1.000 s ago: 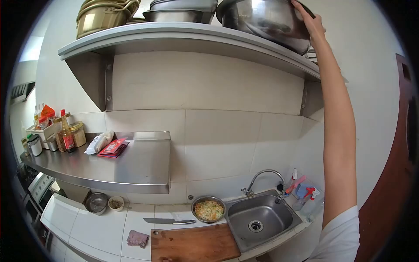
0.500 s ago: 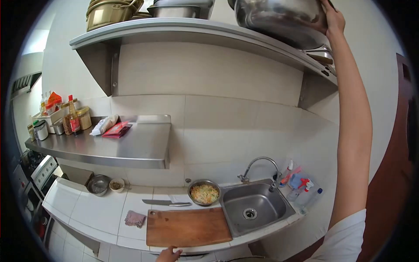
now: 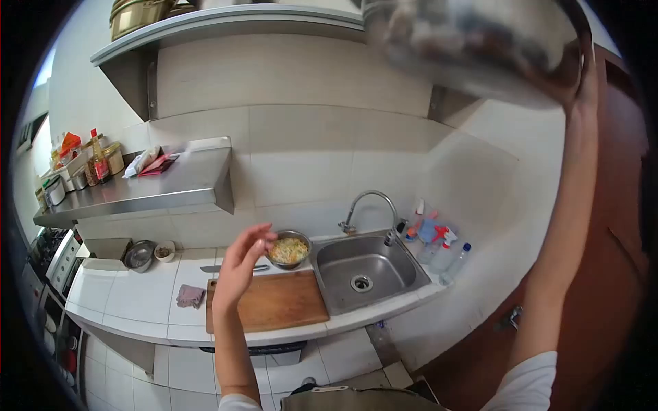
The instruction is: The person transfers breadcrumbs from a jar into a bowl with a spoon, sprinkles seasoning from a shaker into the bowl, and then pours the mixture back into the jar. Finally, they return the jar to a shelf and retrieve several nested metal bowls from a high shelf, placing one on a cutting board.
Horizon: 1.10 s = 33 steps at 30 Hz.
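Up at the top right, my right hand (image 3: 584,92) grips the rim of a large, shiny metal bowl (image 3: 473,44), which is blurred by motion and cut off by the frame's top. My left hand (image 3: 241,264) is raised in front of the counter with its fingers apart and nothing in it. Behind and below that hand lie a wooden cutting board (image 3: 284,301) and a knife (image 3: 260,268), partly hidden by it. Close to its fingertips in the view is a metal bowl of shredded vegetables (image 3: 289,249).
A steel sink (image 3: 404,270) with a curved tap (image 3: 373,193) adjoins the board, with spray bottles (image 3: 439,243) at its right. A folded cloth (image 3: 190,296) lies on the left. Overhead runs a wall shelf (image 3: 274,15) with pots; a lower steel shelf (image 3: 185,181) carries jars and sauces.
My right hand has brought the large bowl off the upper shelf, to the right and toward me. My left hand has risen from the counter's front edge. The view has shifted right.
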Tool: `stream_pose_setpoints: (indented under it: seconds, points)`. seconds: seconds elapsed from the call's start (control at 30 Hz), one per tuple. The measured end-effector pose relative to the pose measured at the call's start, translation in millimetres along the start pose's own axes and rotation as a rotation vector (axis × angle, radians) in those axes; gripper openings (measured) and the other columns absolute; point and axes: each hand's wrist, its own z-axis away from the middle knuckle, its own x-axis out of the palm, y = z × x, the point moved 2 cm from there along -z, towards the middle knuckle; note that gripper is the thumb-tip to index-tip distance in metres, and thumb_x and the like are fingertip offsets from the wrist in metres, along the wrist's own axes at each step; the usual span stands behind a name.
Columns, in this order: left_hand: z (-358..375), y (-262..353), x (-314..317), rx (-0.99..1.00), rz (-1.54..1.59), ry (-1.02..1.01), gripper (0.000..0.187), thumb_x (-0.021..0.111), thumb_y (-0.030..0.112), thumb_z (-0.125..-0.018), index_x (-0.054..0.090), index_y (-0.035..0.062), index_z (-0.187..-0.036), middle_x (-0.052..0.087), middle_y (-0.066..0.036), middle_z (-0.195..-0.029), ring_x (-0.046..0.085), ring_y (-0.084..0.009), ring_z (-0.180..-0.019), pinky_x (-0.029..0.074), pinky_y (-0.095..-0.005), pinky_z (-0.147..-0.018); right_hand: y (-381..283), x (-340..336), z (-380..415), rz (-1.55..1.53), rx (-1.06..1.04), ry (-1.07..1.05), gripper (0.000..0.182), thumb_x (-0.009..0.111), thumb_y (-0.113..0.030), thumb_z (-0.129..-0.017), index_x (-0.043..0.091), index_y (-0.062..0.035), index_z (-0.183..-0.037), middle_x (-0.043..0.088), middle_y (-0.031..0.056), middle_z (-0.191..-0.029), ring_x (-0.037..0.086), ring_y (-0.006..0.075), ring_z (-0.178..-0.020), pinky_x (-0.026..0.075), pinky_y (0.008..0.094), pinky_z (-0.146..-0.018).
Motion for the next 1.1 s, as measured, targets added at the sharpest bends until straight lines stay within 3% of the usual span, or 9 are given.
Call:
stream_pose_setpoints:
  seconds: [0.1,0.13,0.17,0.3,0.33,0.47,0.67,0.87,1.1]
  points:
    - [-2,31,32,0.054,0.101,-0.055,0.048,0.042,0.037,-0.095,0.047,0.0021,-0.126,0.059,-0.011,-0.111,0.055,-0.0152,-0.099,0.042,-0.0282,-0.086,14,-46,90,0.037,-0.06,0.177,0.055,0.049,-0.045,-0.09,0.047,-0.0024,-0.125,0.051,0.0092,-0.118,0.048,0.0212,-0.108,0.037,0.034,-0.097]
    - [-2,36,43,0.01,0.2,-0.104,0.053,0.038,0.043,-0.095,0.046,0.002,-0.128,0.058,-0.01,-0.115,0.055,-0.0159,-0.1,0.041,-0.0293,-0.087,21,-71,123,0.442,-0.142,0.376,0.049,0.051,-0.043,-0.09,0.053,-0.0028,-0.117,0.057,0.0092,-0.109,0.054,0.0207,-0.099,0.042,0.033,-0.088]
    - [1,39,53,-0.043,0.298,-0.148,0.058,0.033,0.048,-0.095,0.045,0.002,-0.129,0.057,-0.01,-0.118,0.054,-0.0166,-0.102,0.041,-0.0305,-0.088,34,-87,162,-0.07,0.129,0.209,0.044,0.052,-0.04,-0.09,0.057,-0.001,-0.11,0.061,0.0077,-0.095,0.058,0.0198,-0.086,0.047,0.0313,-0.079]
    - [28,30,77,-0.309,0.601,-0.226,0.077,0.025,0.064,-0.089,0.044,0.0013,-0.13,0.051,-0.011,-0.126,0.05,-0.0208,-0.111,0.037,-0.0375,-0.094,63,-89,286,-0.579,0.399,0.305,0.018,0.044,-0.013,-0.082,0.053,0.0017,-0.088,0.063,0.0213,-0.088,0.06,0.0274,-0.071,0.056,0.0334,-0.064]
    - [39,30,79,-0.403,0.738,-0.118,0.062,0.042,0.051,-0.09,0.048,-0.0004,-0.124,0.058,-0.013,-0.115,0.057,-0.0214,-0.1,0.044,-0.0375,-0.087,84,-112,321,-0.453,0.308,0.335,0.007,0.046,-0.01,-0.085,0.045,-0.0037,-0.085,0.06,0.0178,-0.085,0.059,0.0238,-0.07,0.055,0.0322,-0.062]
    - [84,-22,58,-0.646,0.754,0.069,0.035,0.06,0.007,-0.074,0.054,-0.0029,-0.107,0.064,-0.01,-0.083,0.063,-0.0174,-0.066,0.055,-0.0298,-0.064,93,-86,407,0.031,0.149,0.191,0.035,0.069,-0.017,-0.081,0.035,-0.011,-0.087,0.054,0.0073,-0.088,0.053,0.0133,-0.08,0.047,0.0264,-0.072]
    - [144,-89,6,-0.579,0.717,0.256,0.051,0.056,0.002,-0.072,0.045,0.0013,-0.122,0.058,-0.013,-0.101,0.06,-0.0219,-0.088,0.053,-0.0348,-0.077,152,-87,473,0.49,0.468,-0.522,0.064,0.082,-0.016,-0.048,0.041,-0.0085,-0.098,0.042,0.0035,-0.093,0.043,0.016,-0.092,0.032,0.0261,-0.088]
    - [171,-204,-70,-0.623,0.403,0.312,0.048,0.056,0.01,-0.072,0.047,0.0015,-0.118,0.058,-0.011,-0.093,0.061,-0.0218,-0.075,0.053,-0.0337,-0.067,245,-42,533,0.34,0.772,-0.608,0.053,0.083,-0.014,-0.053,0.041,-0.0098,-0.085,0.043,0.0015,-0.086,0.044,0.0151,-0.085,0.035,0.0237,-0.082]
    - [152,-227,-127,-0.649,-0.035,0.259,0.047,0.064,0.021,-0.068,0.057,0.0062,-0.112,0.058,-0.004,-0.083,0.053,-0.0133,-0.075,0.043,-0.0264,-0.071,302,-15,571,0.37,0.803,-0.614,0.052,0.082,-0.014,-0.054,0.04,-0.011,-0.083,0.04,0.0009,-0.083,0.043,0.0152,-0.082,0.035,0.0244,-0.081]
